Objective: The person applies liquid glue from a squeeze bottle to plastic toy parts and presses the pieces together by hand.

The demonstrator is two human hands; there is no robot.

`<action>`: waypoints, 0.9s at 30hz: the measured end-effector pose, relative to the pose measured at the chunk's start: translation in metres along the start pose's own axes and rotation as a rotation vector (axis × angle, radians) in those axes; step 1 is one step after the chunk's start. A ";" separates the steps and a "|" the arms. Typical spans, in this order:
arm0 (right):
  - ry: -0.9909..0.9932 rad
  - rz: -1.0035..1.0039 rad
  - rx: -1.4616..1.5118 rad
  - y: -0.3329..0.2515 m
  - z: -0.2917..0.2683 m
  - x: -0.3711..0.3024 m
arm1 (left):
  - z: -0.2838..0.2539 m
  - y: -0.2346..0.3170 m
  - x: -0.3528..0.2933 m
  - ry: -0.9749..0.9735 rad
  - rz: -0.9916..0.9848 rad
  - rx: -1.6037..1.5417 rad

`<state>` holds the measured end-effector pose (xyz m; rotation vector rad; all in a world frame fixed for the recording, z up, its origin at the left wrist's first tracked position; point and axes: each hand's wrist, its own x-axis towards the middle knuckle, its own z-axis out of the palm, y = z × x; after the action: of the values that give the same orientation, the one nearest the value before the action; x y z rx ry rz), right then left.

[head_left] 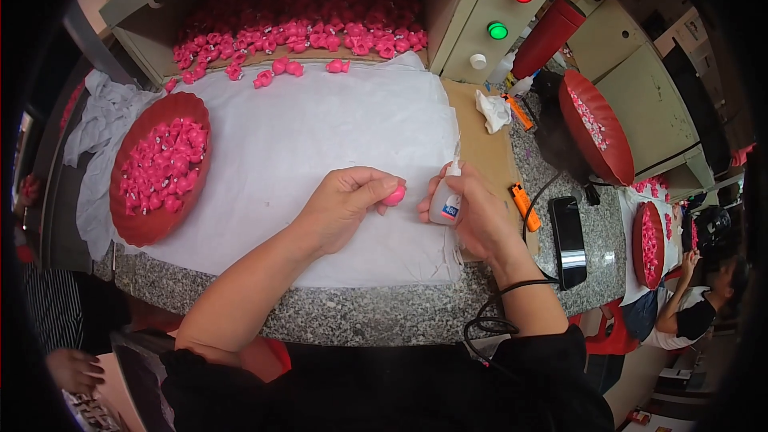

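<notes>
My left hand [348, 202] pinches a small, rounded, glossy pink plastic piece [394, 196] between thumb and fingers, above the white cloth [320, 124]. A hand's width to the right, my right hand [480, 212] is closed around a small see-through dropper bottle [442, 204] with a blue label. The bottle stands upright, its thin nozzle pointing up, apart from the pink piece. On the left, a red scalloped tray [200, 200] holds many similar pink pieces. More pink pieces [304, 36] fill the open box at the far side, and several lie loose on the cloth's far edge.
Right of the cloth are a crumpled tissue [494, 112], two orange lighters [526, 206], a black phone [568, 242] and a black cable [488, 324]. A second red tray [588, 124] with small pale pieces stands farther right. The box panel [488, 8] carries red and green lights. People sit at both sides.
</notes>
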<state>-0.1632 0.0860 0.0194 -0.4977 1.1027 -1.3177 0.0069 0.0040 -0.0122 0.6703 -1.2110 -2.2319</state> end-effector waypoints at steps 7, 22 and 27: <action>-0.112 -0.107 -0.092 -0.010 -0.013 -0.001 | -0.003 0.004 0.000 0.021 0.007 0.003; 0.048 -0.348 0.086 -0.005 -0.016 -0.001 | -0.003 0.007 0.000 0.078 -0.125 -0.026; 0.055 -0.473 -0.181 -0.005 -0.005 -0.010 | -0.004 0.008 0.000 0.060 -0.147 0.076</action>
<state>-0.1687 0.0953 0.0251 -0.9017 1.2006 -1.6528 0.0106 -0.0021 -0.0069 0.8758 -1.2583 -2.2762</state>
